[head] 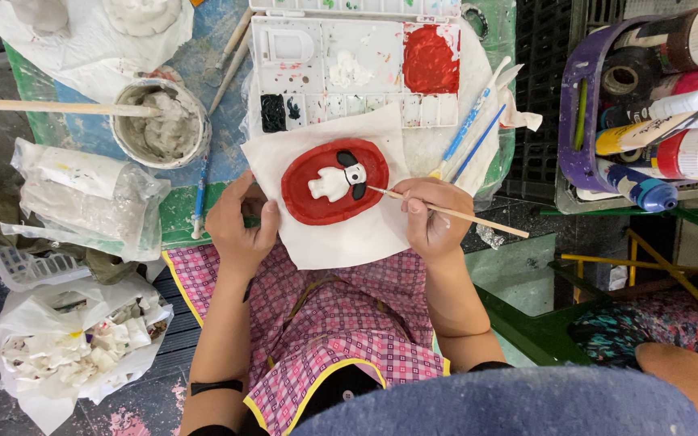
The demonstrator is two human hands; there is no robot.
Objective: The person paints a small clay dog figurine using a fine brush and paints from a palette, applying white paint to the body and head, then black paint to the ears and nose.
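An oval plaster plaque painted red, with a white dog figure and black ears in relief, lies on a white paper sheet at the table's near edge. My right hand grips a thin wooden paintbrush; its tip touches the dog's head. My left hand rests on the paper's left edge beside the plaque, fingers curled, pinning the sheet.
A white paint palette with red, black and white paint sits behind the plaque. Blue brushes lie to its right. A tub of grey plaster with a stick stands left. A purple basket of paint bottles is at right. Plastic bags lie left.
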